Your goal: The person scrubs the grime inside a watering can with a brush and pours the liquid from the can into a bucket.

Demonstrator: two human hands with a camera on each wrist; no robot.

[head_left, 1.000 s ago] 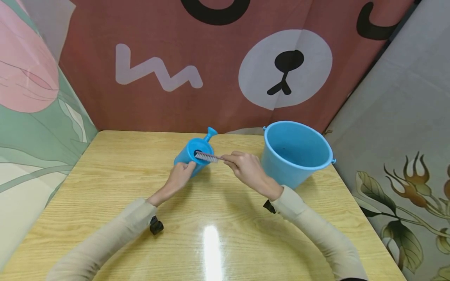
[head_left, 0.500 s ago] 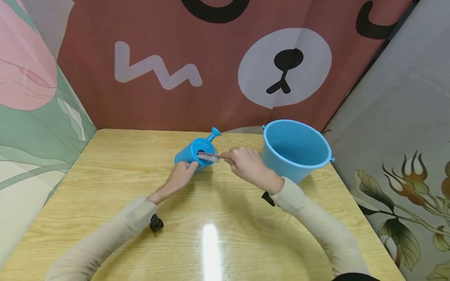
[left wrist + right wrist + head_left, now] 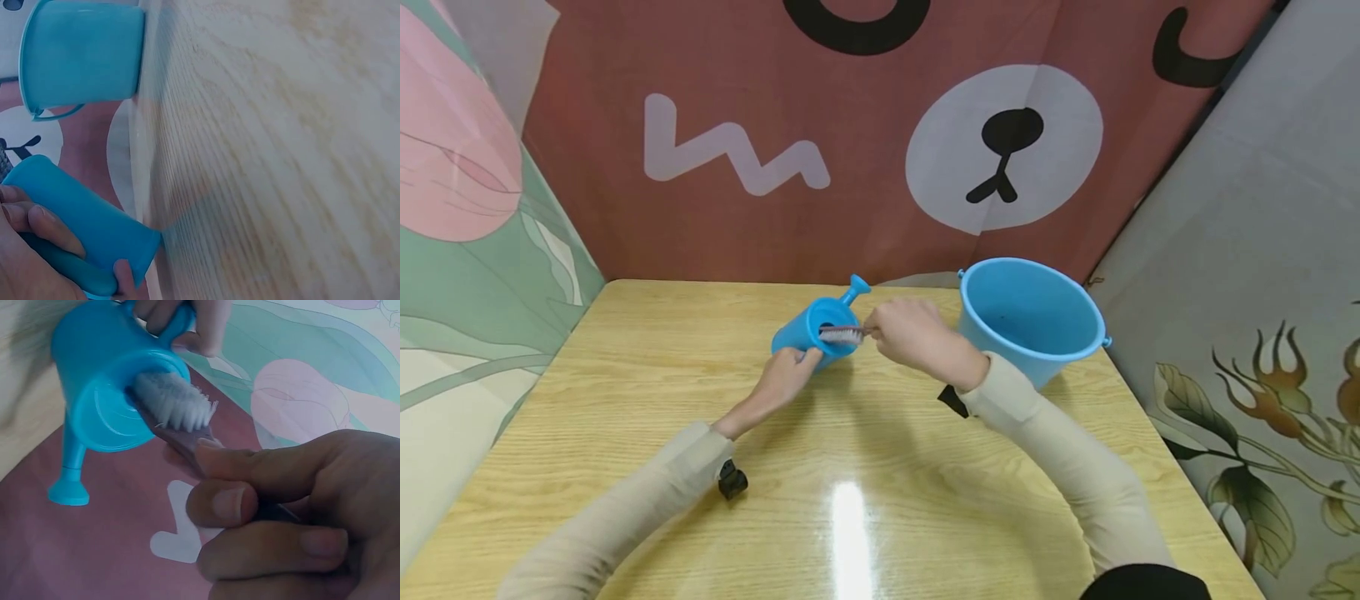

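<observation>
Watering can (image 3: 796,335) tilted near center of head view, gripped by left hand (image 3: 784,379). Brush (image 3: 175,406) gripped in right hand (image 3: 921,337), bristles partly inside can's mouth. Bucket (image 3: 1033,292) upright on table (image 3: 662,358), right of center.

Right wrist view: the right hand (image 3: 331,500), lower right, hides part of the brush (image 3: 175,406); the top edge crops the left hand (image 3: 210,325).

Wood-grain desk (image 3: 647,358), glossy, light yellow. Blue bucket (image 3: 87,56) upright at far right. Blue watering can (image 3: 94,212) tilted, base contact with desk unclear.
</observation>
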